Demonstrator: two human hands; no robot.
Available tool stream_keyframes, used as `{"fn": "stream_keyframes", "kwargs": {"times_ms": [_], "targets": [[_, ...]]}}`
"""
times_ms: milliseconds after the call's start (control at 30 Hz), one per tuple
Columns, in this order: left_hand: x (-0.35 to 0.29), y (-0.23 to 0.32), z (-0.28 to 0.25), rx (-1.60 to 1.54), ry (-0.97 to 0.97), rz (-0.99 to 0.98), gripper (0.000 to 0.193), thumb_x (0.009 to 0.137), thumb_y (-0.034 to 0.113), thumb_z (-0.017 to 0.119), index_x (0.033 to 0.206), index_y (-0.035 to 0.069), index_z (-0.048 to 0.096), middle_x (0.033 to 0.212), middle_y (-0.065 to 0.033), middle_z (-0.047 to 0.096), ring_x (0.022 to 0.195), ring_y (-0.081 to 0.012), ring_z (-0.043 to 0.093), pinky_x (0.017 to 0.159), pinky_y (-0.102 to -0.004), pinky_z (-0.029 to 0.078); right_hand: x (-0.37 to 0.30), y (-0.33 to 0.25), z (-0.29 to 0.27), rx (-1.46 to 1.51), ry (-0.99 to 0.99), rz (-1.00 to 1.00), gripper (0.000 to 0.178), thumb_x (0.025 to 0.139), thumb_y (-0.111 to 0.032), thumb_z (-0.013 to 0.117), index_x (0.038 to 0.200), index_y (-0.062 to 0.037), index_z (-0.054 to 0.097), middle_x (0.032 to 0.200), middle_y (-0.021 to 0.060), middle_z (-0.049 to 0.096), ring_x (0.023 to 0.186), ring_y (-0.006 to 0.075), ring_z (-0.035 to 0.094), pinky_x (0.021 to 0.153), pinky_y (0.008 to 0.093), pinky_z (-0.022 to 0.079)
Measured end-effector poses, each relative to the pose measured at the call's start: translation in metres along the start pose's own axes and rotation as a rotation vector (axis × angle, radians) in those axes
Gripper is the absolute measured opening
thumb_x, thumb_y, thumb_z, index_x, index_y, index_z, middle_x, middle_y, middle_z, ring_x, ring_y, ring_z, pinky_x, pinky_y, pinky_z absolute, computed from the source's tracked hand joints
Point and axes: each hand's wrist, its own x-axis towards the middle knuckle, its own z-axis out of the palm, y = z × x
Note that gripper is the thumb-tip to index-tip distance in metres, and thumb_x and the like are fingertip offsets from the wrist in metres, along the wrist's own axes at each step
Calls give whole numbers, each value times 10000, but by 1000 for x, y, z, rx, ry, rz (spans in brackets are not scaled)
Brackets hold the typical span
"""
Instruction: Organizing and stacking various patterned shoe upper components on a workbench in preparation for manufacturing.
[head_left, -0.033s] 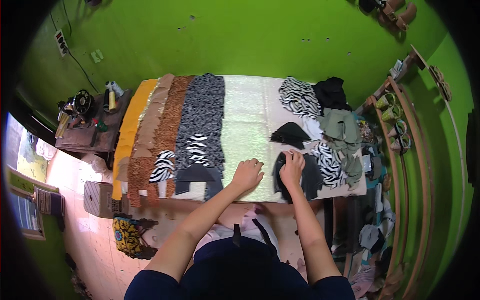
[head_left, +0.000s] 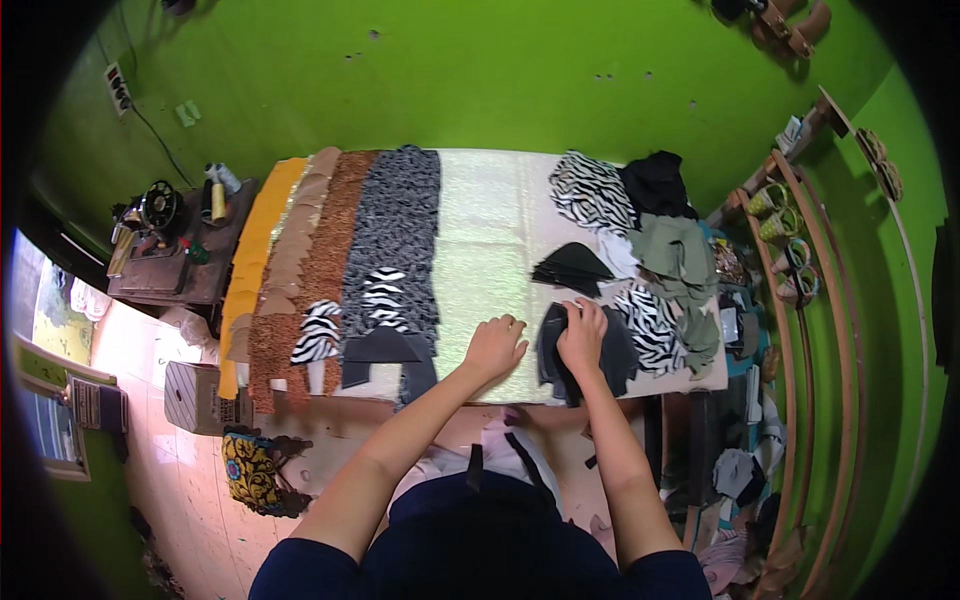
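Dark grey fabric pieces (head_left: 590,360) lie stacked near the front edge of the work table (head_left: 500,200), at about five o'clock from its middle, and the right hand (head_left: 583,335) rests on top of them with its fingers bent down onto the upper piece; whether they pinch the cloth or only press it is too small to tell. Just beside it at nine o'clock, the left hand (head_left: 494,346) lies palm down, fingers spread and relaxed, on the pale shiny green cloth (head_left: 485,240) that covers the middle of the table. At twelve o'clock from the right hand sits a fan of black pointed pieces (head_left: 572,266), a little apart from the stack. Zebra-striped scraps (head_left: 652,325) lie touching the stack at three o'clock, with olive cloth (head_left: 680,255) and a black bundle (head_left: 655,183) beyond them. Over at nine o'clock run long strips: grey patterned fabric (head_left: 400,230), brown fabric (head_left: 325,240) and orange fabric (head_left: 255,240). A sewing machine (head_left: 155,210) stands on a side table well apart at ten o'clock, against the bright green wall (head_left: 450,80).
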Motion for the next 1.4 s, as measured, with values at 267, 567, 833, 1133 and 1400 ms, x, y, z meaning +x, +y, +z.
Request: {"fn": "stream_keyframes", "kwargs": {"times_ms": [267,567,833,1133,1400], "targets": [[47,36,44,-244,-78,-347,365,742,106,618,1080,39,498,983,-188,520,893,-347,551,788,-395,456,3,80,-11,67,-268,-281,490,623,-105,627,1106,-110,542,1114,101,464,1123,284,393,1018,517,213],[60,42,23,-173,-41,-250,345,750,203,646,1043,44,557,974,-167,531,917,-306,543,828,-360,430,32,95,-34,202,-296,-444,458,604,-167,639,1050,-94,570,1000,94,468,1036,265,436,1034,492,220],[83,-9,-3,-619,31,-447,240,800,135,609,1021,44,583,858,-91,627,698,-146,584,651,-287,473,85,61,-27,435,-247,-431,442,612,-205,636,1029,-71,578,952,98,476,917,275,499,817,374,411],[80,-103,-31,-307,253,-590,259,794,109,575,1042,33,576,954,-182,615,898,-295,600,789,-334,450,126,-26,62,395,-267,-423,378,675,-213,641,1027,-86,583,963,93,508,893,259,535,780,368,429],[77,-119,-14,63,219,-555,231,716,67,557,943,57,595,1024,-140,545,976,-310,506,844,-380,407,129,-23,90,441,-398,-495,331,721,-161,608,1038,-72,577,1043,115,513,973,284,515,857,377,416]]}}
